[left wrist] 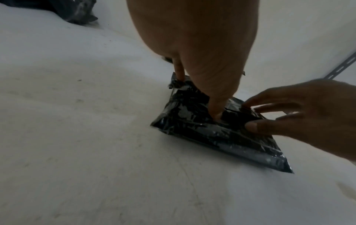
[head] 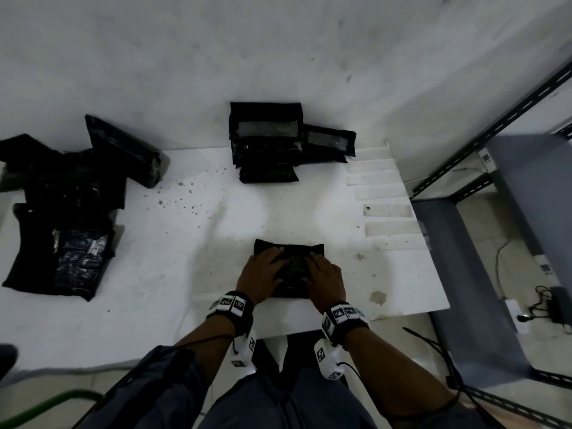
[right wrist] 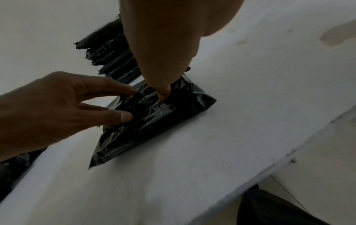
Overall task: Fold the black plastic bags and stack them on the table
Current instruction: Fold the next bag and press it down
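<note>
A folded black plastic bag (head: 289,247) lies flat on the white table (head: 185,249) near its front edge. My left hand (head: 261,272) presses on the bag's left half with straight, spread fingers, and my right hand (head: 325,274) presses on its right half the same way. In the left wrist view my left hand's fingertips (left wrist: 216,114) push into the bag (left wrist: 202,134), with the right hand (left wrist: 308,114) beside them. The right wrist view shows the right fingertip (right wrist: 163,94) on the bag (right wrist: 154,126) and the left hand (right wrist: 57,109) flat next to it.
A stack of folded black bags (head: 266,140) sits at the back centre against the wall. A loose heap of unfolded black bags (head: 68,205) covers the table's left side. White strips (head: 380,193) lie along the right edge. A metal shelf rack (head: 495,134) stands to the right.
</note>
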